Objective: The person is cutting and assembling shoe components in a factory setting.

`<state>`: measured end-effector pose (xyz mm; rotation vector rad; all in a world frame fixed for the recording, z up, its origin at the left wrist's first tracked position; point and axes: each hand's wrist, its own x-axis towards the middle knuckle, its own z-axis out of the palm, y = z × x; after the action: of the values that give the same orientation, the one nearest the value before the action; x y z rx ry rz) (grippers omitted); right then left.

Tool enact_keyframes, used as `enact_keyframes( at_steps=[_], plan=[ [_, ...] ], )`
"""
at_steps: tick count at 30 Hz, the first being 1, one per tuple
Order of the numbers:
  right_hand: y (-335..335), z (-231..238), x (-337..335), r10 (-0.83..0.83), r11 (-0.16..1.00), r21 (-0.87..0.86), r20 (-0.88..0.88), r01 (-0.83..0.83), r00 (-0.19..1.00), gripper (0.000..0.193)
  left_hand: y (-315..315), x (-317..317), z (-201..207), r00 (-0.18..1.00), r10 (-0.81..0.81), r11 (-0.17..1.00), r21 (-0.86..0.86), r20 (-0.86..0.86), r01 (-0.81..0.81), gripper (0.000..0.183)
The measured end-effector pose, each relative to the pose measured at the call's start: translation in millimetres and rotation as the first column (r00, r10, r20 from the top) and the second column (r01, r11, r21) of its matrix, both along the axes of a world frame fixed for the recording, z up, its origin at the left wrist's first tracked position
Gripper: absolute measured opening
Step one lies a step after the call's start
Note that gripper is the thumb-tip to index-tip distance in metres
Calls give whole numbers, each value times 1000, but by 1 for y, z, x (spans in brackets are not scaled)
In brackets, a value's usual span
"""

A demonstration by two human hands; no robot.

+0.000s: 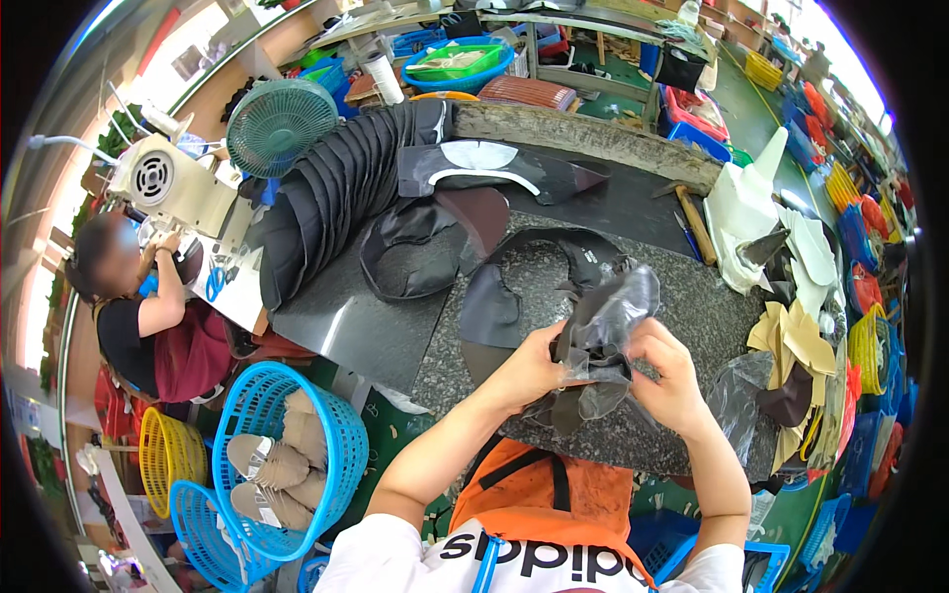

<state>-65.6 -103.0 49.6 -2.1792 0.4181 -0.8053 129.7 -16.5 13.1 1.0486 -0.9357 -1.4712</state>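
Note:
Over the near part of the speckled dark stone slab [643, 450], I hold a crumpled black shoe-upper piece with shiny clear plastic film [615, 314] around it. My left hand [532, 370] is closed on its left side, fingertips partly hidden. My right hand [668, 378] pinches its lower right edge. Just beyond lies a black curved upper piece [491, 296], its far band arching behind the bundle. Left of that, a black looped upper piece [381, 282] rests beside a dark maroon flap [476, 217]. Loose clear film [739, 390] lies right of my right hand.
Black curved pieces [331, 188] stand overlapped in a row at the far left. A hammer [697, 225] lies at the right near white and tan scraps [791, 341]. A blue basket [341, 425] holds beige shoe parts. Another person works at a sewing machine [173, 183].

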Motion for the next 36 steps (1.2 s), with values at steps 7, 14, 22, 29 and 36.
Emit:
enact_keyframes(
  at_steps=[7,14,22,29,36],
  plan=[
    [14,11,0,-21,988,151,-153,44,988,13,-5,-10,-10,961,272,962,6,-55,-272,60],
    [48,24,9,132,837,-511,-155,-194,979,27,-9,-15,-14,836,485,875,-163,256,-457,42],
    [19,-7,-26,-365,898,264,3,351,931,53,8,-25,3,943,329,944,58,-46,-326,61],
    [43,-21,-74,-260,685,689,-70,235,963,41,28,-69,-31,946,-157,980,-71,282,184,84],
    [89,-58,-278,-879,223,833,396,506,-264,41,26,-88,-26,877,-123,965,-149,465,215,59]
  ],
)
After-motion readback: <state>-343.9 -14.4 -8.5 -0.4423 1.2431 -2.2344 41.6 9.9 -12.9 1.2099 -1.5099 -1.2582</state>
